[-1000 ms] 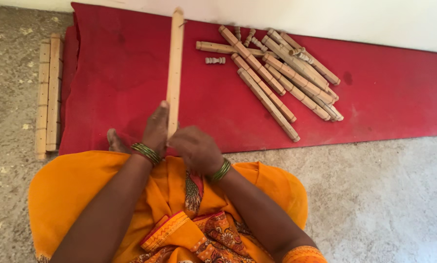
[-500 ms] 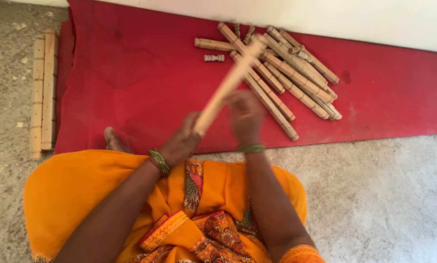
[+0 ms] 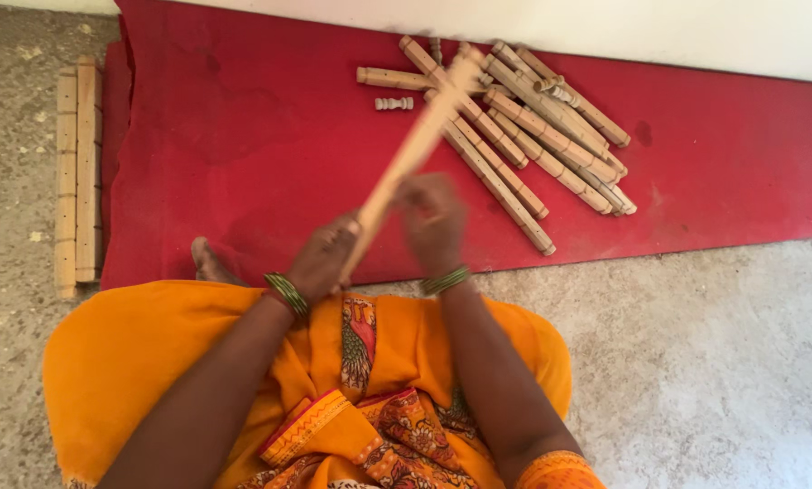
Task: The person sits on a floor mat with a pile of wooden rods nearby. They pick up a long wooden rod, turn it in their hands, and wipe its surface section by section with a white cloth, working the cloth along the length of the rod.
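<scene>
I sit on the floor in orange cloth, facing a red mat (image 3: 243,136). My left hand (image 3: 322,261) grips the near end of a long flat wooden slat (image 3: 415,149) that slants up to the right, its far end blurred over the pile. My right hand (image 3: 433,222) is raised next to the slat's middle; whether it holds anything is unclear. A pile of turned wooden rods (image 3: 533,136) lies on the mat beyond my hands, with one small short spindle (image 3: 394,103) to its left.
Two drilled wooden slats (image 3: 76,172) lie side by side on the grey floor left of the mat. A white wall runs along the mat's far edge. My bare foot (image 3: 208,263) shows at the mat's near edge. Grey speckled floor (image 3: 714,362) spreads to the right.
The slat stood straight away from me a second ago; it has swung to slant right toward the rod pile. My right hand has lifted from my lap up beside the slat.
</scene>
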The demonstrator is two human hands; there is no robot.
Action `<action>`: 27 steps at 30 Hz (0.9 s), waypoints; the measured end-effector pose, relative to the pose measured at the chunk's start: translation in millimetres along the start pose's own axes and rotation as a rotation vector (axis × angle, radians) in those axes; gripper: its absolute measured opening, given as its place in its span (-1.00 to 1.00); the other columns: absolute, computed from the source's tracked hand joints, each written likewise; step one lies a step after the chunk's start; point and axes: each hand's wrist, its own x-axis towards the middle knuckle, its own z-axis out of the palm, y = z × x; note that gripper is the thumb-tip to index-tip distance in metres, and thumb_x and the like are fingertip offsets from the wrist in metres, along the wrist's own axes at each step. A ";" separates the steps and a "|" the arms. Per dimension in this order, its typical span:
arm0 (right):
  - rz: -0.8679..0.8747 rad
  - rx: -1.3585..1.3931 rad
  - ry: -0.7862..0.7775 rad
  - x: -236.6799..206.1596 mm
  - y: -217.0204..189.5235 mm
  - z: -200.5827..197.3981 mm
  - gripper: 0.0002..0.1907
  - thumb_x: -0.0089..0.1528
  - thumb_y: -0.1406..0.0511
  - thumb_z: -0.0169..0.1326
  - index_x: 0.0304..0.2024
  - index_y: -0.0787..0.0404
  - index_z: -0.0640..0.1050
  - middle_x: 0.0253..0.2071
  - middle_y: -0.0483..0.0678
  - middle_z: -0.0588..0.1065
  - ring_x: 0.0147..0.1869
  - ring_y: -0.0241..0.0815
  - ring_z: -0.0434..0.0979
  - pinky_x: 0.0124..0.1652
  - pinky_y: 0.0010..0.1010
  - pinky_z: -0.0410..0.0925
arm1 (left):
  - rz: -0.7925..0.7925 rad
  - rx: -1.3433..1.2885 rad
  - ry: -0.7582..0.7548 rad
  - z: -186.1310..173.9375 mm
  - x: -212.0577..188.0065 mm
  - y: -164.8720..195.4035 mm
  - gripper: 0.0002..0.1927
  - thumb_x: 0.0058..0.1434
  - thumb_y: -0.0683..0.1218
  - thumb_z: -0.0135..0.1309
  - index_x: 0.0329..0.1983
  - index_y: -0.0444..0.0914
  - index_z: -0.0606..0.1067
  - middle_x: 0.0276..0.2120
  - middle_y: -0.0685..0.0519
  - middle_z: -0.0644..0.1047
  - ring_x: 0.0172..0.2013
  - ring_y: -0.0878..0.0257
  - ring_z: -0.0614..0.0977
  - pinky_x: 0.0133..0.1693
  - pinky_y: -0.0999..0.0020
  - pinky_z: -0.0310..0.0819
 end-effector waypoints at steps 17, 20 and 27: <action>-0.108 0.325 -0.480 -27.9 -56.3 20.4 -0.82 0.19 0.47 0.25 -0.16 0.19 0.61 -0.23 -0.07 0.56 -0.14 -0.20 0.59 -0.11 -0.43 0.50 | 0.133 -0.451 0.241 -32.9 24.0 -16.5 -0.65 0.51 0.10 -0.03 0.16 -0.21 0.53 -0.38 0.17 0.45 -0.56 0.43 0.40 -0.59 0.49 0.35; -0.077 0.308 -0.517 -24.1 -60.9 21.6 -0.85 0.23 0.47 0.23 -0.17 0.17 0.61 -0.22 -0.09 0.57 -0.14 -0.24 0.61 -0.12 -0.46 0.53 | 0.110 -0.491 0.186 -36.7 24.0 -22.1 -0.69 0.53 0.10 -0.05 0.05 -0.22 0.50 -0.40 0.15 0.44 -0.62 0.41 0.40 -0.67 0.48 0.29; 0.202 0.280 0.093 9.8 15.1 -20.1 -0.93 0.34 0.43 0.13 -0.12 0.25 0.59 -0.18 -0.08 0.59 -0.13 -0.26 0.68 -0.12 -0.40 0.61 | -0.099 -0.107 -0.080 1.4 7.4 -13.6 -0.50 0.41 0.19 -0.21 0.27 -0.14 0.40 -0.56 0.20 0.44 -0.70 0.47 0.44 -0.69 0.54 0.35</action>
